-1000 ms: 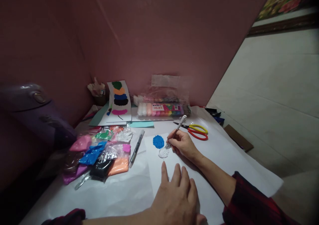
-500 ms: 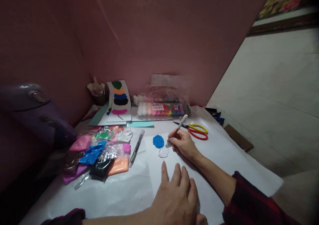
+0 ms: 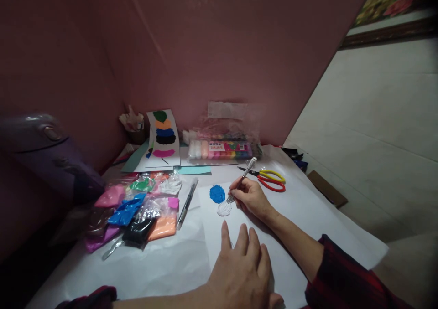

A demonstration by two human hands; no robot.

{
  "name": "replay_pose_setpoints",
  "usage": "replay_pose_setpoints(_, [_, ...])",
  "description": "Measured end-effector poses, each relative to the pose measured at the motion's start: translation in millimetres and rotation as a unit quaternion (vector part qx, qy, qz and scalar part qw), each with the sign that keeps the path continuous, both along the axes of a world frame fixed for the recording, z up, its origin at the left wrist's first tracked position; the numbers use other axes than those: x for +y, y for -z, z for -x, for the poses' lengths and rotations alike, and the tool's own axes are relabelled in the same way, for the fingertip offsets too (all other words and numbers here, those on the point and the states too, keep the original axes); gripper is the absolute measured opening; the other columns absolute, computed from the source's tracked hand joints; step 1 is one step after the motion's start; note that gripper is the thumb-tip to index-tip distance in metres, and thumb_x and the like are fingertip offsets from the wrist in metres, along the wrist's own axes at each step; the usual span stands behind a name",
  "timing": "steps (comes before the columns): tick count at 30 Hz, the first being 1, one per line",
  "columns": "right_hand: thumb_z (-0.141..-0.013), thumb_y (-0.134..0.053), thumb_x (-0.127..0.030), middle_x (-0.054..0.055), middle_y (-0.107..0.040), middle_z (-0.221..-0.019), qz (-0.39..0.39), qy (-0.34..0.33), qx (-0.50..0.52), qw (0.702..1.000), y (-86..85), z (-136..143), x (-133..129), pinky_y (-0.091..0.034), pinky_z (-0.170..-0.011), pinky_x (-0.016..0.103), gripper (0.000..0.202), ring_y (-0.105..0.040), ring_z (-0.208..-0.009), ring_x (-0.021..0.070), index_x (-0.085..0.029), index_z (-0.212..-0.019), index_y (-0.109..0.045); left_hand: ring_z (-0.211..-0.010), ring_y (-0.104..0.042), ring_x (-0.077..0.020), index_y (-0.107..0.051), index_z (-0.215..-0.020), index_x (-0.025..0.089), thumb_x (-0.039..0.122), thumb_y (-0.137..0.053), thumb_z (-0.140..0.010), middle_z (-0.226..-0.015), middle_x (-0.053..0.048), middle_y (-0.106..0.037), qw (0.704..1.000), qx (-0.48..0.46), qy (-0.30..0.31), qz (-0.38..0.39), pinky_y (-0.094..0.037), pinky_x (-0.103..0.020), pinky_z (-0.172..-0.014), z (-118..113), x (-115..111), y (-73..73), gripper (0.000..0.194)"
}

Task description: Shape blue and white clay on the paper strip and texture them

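Observation:
My right hand (image 3: pixel 251 197) is closed round the striped handle of a fork (image 3: pixel 251 167). The fork's tines touch a flattened patch of white clay (image 3: pixel 224 209), which shows ridged lines. Just above it, a round blue clay patch (image 3: pixel 217 193) with a rough surface sticks to the same sheet of white paper (image 3: pixel 212 236). Over the lower part of that sheet lies my left hand (image 3: pixel 241 265), fingers spread and holding nothing. Its index fingertip is just below the white clay.
Bagged clay packets (image 3: pixel 138 227) in several colours lie at left, with a pen (image 3: pixel 187 203) beside them. Scissors (image 3: pixel 272 180) with yellow and red handles are at right. Behind stand a pack of clay (image 3: pixel 221 150) and a decorated card (image 3: pixel 164 138). A purple container (image 3: pixel 51 163) is far left.
The fork tip has shifted very slightly on the white clay with my right hand. My left hand stays in place on the paper.

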State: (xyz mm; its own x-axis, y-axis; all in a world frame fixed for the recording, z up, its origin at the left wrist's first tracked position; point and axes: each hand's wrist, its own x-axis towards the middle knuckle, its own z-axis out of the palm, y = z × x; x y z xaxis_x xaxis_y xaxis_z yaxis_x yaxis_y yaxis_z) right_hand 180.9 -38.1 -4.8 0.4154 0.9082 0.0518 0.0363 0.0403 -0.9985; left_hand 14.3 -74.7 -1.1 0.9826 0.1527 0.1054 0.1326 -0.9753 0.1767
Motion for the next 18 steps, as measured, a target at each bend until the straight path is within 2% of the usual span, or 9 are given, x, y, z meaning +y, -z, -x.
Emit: replay_pose_setpoints(18, [-0.067,-0.065,-0.023,-0.002,-0.064,-0.057,0.002,0.011,-0.009,1.0,0.0,-0.2,0.9,-0.032,-0.029,0.017,0.014,-0.047,-0.035,0.0066,-0.017,-0.077,-0.058,-0.135,-0.041,-0.0443,-0.048,-0.139,0.007,0.059,-0.037,-0.093,-0.143,-0.028,-0.046,1.0,-0.001,-0.002,-0.01,-0.033,-0.074,-0.103,0.0,0.1,2.0,0.071])
